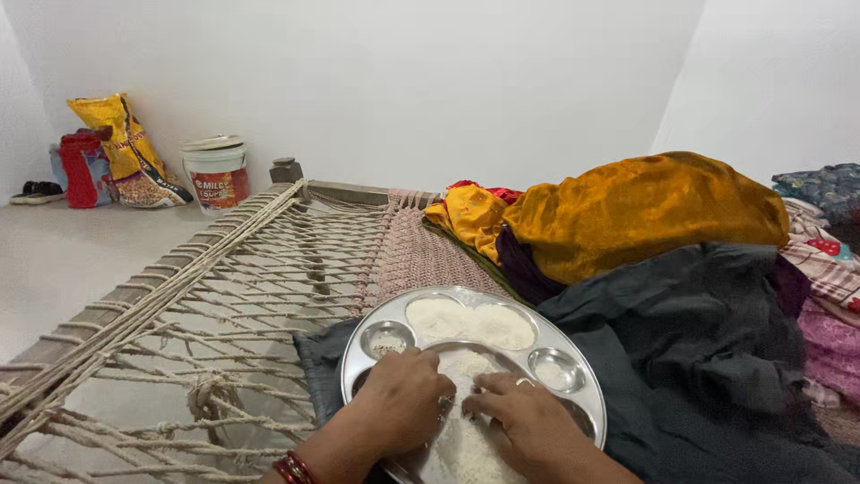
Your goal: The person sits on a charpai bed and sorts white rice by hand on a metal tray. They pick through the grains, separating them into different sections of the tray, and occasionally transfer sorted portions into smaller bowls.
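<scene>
Hands: left hand (405, 394) and right hand (528, 419) both palm-down in the big near compartment of the steel thali (362, 345), fingertips almost meeting over the white grain (464, 421)
Grip: both loose, fingers curled and spread on the grain, holding nothing firm; left wrist has red bangles (294, 469)
Grain position: heap lies directly under and between the hands, running toward the near rim; second heap (469, 323) in the far compartment, just beyond the fingertips
Nearer hand: about equal
Plate support: rests on dark cloth (690, 358) on rope-woven cot (224, 278)
Edges: open rope gaps left of plate; cloth pile with orange fabric (645, 211) right and behind
Background: white bucket (216, 174), yellow sack (125, 148) by the wall
</scene>
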